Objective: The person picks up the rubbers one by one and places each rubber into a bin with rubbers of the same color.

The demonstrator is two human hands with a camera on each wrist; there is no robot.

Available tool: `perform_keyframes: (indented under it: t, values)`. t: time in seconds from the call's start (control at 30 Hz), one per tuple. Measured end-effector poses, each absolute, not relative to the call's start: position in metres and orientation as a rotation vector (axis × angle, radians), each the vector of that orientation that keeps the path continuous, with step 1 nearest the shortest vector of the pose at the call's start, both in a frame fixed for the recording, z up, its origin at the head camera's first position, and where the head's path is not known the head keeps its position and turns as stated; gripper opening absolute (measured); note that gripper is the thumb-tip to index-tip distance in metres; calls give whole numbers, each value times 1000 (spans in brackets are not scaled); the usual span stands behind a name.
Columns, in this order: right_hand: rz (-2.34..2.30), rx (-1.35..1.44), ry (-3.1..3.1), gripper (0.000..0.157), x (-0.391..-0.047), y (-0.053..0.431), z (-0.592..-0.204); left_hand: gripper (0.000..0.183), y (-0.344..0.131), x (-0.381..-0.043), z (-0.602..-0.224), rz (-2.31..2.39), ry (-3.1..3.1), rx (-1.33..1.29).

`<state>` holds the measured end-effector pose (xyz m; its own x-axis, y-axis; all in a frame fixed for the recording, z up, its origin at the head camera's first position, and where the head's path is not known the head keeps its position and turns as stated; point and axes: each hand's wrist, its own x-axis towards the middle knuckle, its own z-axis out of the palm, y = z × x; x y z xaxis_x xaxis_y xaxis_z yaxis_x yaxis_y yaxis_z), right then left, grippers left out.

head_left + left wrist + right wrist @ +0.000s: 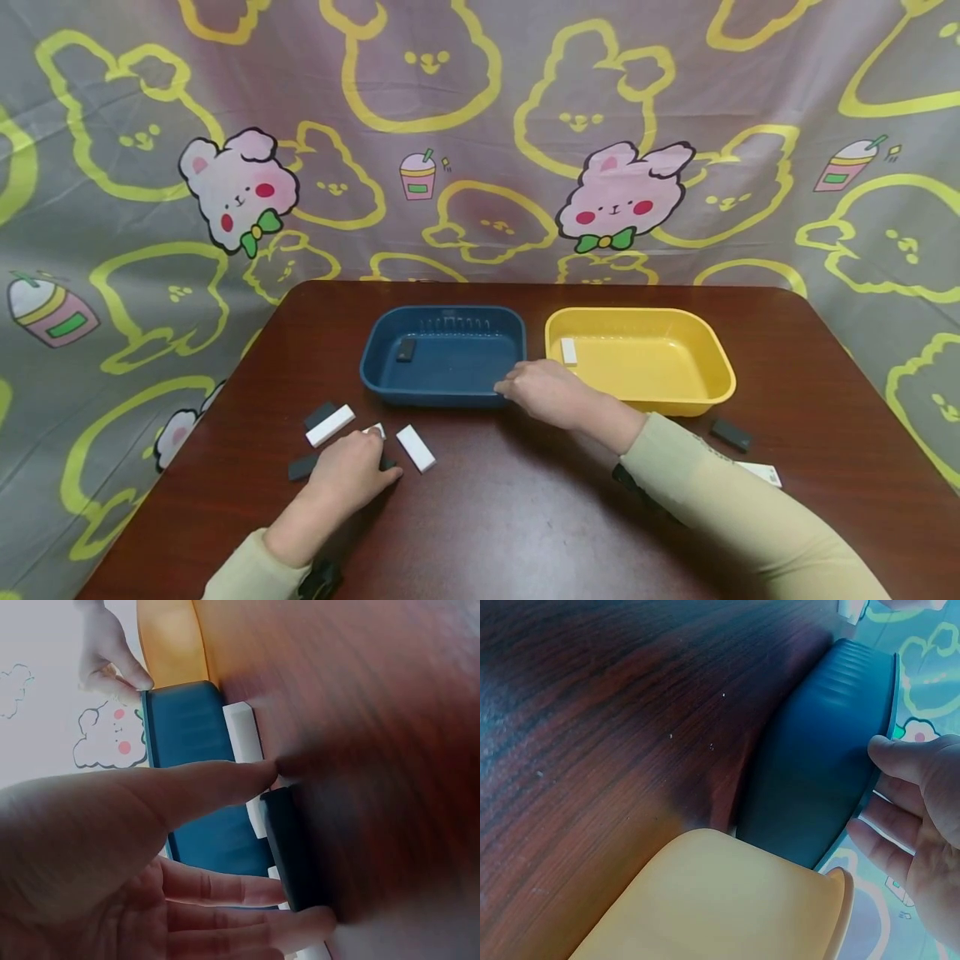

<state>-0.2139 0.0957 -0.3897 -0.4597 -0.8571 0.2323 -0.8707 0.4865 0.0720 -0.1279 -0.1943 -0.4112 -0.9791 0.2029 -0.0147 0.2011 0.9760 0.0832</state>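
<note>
Spread at left hand [351, 468], straddling black block [294, 851] on surface [517, 517], presumably for purchase at both ends. Likewise spread at right hand [546, 392], with thumb at rim of blue tray [435, 398], possibly for steadying; without visible pinching in either grip.

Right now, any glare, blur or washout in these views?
Head: pale glare on the table toward bottom centre; left wrist: backdrop washed out nearly to white at upper left, table blurred at right; right wrist: bluish cast, outer side of the blue bin darkly shaded.
</note>
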Motion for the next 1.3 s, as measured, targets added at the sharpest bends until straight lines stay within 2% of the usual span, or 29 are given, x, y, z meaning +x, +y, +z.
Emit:
perform_keyframes:
  t: [0.43, 0.83, 1.07, 1.3]
  values:
    - [73, 1481, -2502, 21, -215, 96, -388, 43, -198, -127, -401, 208, 3033, 329]
    - [65, 1487, -2473, 19, -216, 97, -391, 38, -218, -129, -347, 515, 2844, 242]
    - [43, 1481, -2471, 20, -216, 96, -392, 42, -228, -141, -319, 589, 2887, 402]
    - [85, 1487, -2511, 19, -215, 96, -390, 44, -224, -166, -313, 578, 2926, 595]
